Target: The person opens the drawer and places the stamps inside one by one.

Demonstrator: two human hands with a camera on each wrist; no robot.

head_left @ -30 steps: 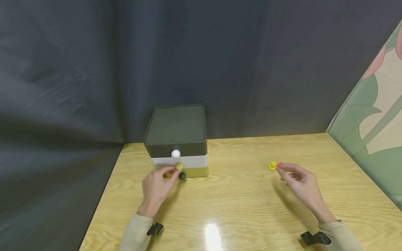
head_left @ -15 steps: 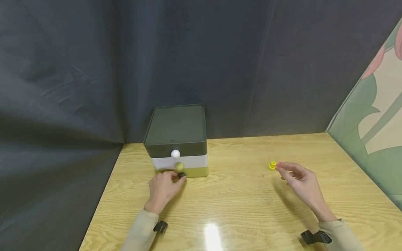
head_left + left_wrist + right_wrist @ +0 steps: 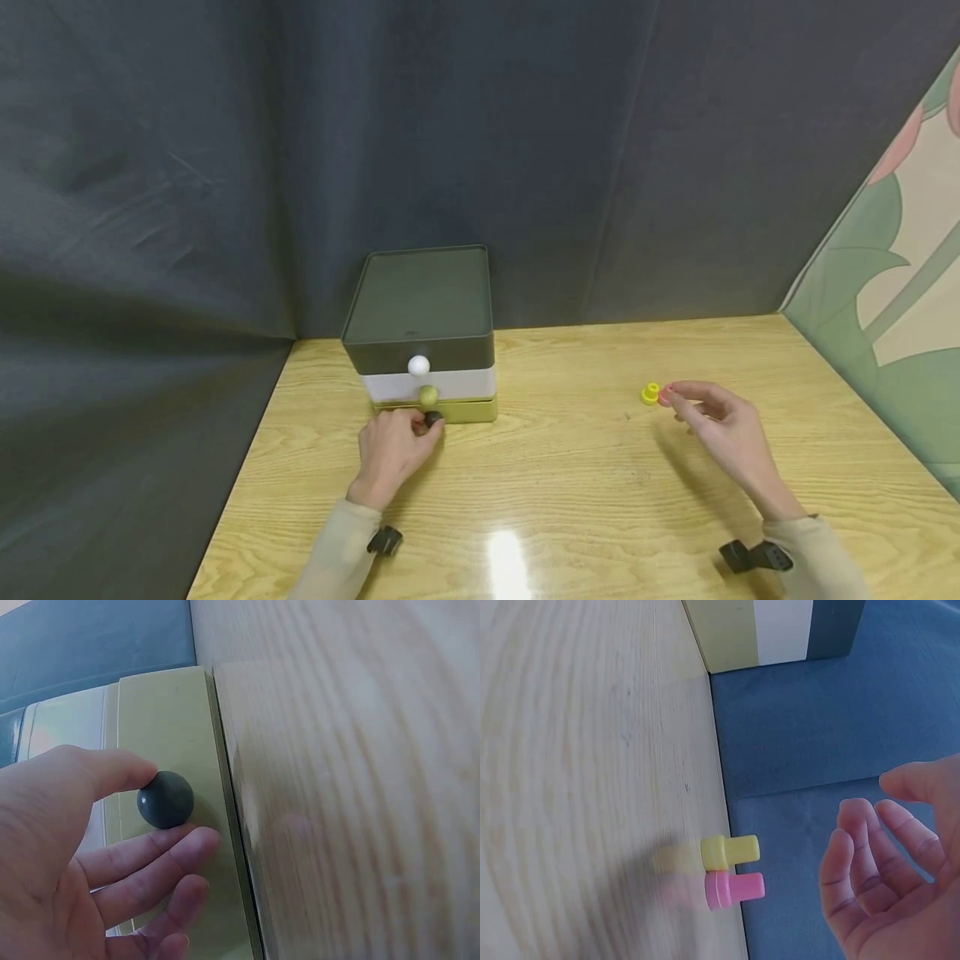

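My left hand pinches the round black knob on the olive-yellow bottom drawer between thumb and index finger. That drawer front stands slightly proud of the box, and a thin rim shows along its top. It belongs to a small three-tier drawer box, dark grey on top and white in the middle. Over on the right, my right hand hovers beside a small pink stepped peg. Its fingers are relaxed and bent, apart from the peg. A matching yellow peg stands right against the pink one.
The middle drawer has an olive knob, the top one a white knob. A dark curtain hangs behind the wooden table and at its left. A flower-patterned panel borders the right side.
My left hand has come down from near the olive knob to the black knob, and the bottom drawer has come out slightly. The right hand has shifted slightly, leaving the pink peg more visible.
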